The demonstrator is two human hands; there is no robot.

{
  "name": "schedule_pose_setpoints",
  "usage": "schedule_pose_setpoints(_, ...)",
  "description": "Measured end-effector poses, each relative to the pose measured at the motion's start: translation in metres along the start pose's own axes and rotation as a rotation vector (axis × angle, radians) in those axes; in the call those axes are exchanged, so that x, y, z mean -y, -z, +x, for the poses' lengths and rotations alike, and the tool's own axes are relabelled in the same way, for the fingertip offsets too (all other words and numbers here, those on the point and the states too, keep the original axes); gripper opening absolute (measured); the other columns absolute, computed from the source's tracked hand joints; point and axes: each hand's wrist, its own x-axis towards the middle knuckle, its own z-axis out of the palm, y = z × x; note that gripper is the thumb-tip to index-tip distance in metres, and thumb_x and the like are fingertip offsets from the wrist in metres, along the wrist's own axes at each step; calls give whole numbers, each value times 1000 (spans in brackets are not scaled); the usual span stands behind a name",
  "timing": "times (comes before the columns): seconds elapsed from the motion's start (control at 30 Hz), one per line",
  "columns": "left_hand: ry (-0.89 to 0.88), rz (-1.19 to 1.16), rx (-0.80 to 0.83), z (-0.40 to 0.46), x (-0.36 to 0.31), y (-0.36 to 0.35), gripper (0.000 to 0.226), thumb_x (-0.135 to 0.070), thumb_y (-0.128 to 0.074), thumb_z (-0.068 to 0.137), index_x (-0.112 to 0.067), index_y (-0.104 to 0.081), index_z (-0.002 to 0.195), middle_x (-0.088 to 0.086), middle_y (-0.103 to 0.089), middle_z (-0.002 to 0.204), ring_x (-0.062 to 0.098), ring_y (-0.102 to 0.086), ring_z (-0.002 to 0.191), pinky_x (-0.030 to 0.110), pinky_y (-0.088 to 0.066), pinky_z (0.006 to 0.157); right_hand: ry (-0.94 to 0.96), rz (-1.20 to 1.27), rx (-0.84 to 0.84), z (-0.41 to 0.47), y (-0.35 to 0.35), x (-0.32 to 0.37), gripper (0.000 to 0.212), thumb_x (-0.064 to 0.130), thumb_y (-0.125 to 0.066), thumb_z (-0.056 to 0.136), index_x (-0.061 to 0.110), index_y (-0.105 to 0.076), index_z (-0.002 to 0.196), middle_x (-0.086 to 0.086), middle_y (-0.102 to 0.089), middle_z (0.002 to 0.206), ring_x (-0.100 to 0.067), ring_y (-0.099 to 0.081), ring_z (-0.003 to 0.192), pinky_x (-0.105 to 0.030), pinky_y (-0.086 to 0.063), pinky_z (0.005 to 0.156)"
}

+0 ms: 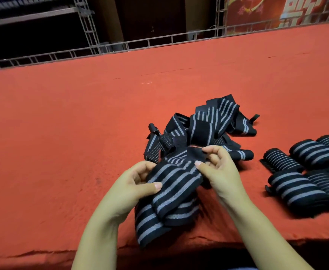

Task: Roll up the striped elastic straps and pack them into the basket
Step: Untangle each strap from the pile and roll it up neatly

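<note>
Head view. My left hand point(134, 184) grips the near fold of a striped strap point(171, 191), thumb pressed on top; my right hand point(216, 168) pinches the strap's dark far end between thumb and fingertips. The strap is held just above the red desk point(62, 123), its loose length draping toward the near edge. Behind it lies a tangled pile of unrolled straps point(204, 125). To the right, rolled straps point(306, 172) lie side by side on the desk.

Dim warm indoor light, dark upper left of frame; soft overall, motion blur at right edge, wide-angle bending along top.
</note>
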Motion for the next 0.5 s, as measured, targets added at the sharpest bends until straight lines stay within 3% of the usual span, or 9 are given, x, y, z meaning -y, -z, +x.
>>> schedule_pose_setpoints(0.1, 95, -88, -84, 4, 8, 3, 30, -1, -74, 74, -4, -64, 103, 13, -73, 93, 22, -70, 82, 27, -55, 70, 41, 1, 62, -3, -1, 1, 32, -15, -53, 87, 16, -51, 94, 3, -71, 79, -10, -61, 71, -24, -49, 66)
schedule_pose_setpoints(0.23, 139, -148, -207, 15, 11, -12, 15, 1, -58, 92, -4, -63, 104, 8, -74, 84, 19, -70, 73, 26, -56, 63, 88, -30, 73, -9, -2, 2, 28, -13, -51, 90, 14, -47, 98, -1, -74, 97, -24, -65, 82, -29, -48, 70)
schedule_pose_setpoints(0.27, 142, -157, -231, 18, 10, -20, 13, -1, -56, 94, -7, -63, 104, 6, -73, 82, 17, -69, 72, 26, -56, 63, 97, -45, 59, -11, -3, 1, 30, -13, -53, 88, 14, -48, 98, 0, -73, 97, -18, -65, 81, -26, -50, 73)
schedule_pose_setpoints(0.33, 85, -27, -293, 24, 15, -33, 14, -8, -57, 95, -16, -62, 106, 0, -69, 87, 12, -66, 79, 21, -53, 69, 82, -51, 21, -13, -8, -4, 34, -13, -58, 86, 17, -50, 99, 5, -64, 99, -6, -59, 69, -21, -50, 70)
schedule_pose_setpoints(0.43, -136, 368, -318, 30, 22, -44, 32, -16, -61, 93, -40, -57, 114, -11, -57, 106, 0, -56, 99, 10, -42, 86, 23, -11, 6, -15, -11, -13, 31, -12, -60, 85, 16, -53, 97, -2, -61, 96, -8, -59, 67, -25, -51, 68)
schedule_pose_setpoints(0.5, -217, 449, -281, 32, 26, -45, 28, -23, -60, 94, -47, -58, 108, -16, -57, 112, -9, -52, 109, 10, -38, 94, -3, 6, 26, -15, -10, -14, 24, -11, -59, 86, 11, -56, 94, -3, -66, 88, -9, -63, 71, -23, -53, 70)
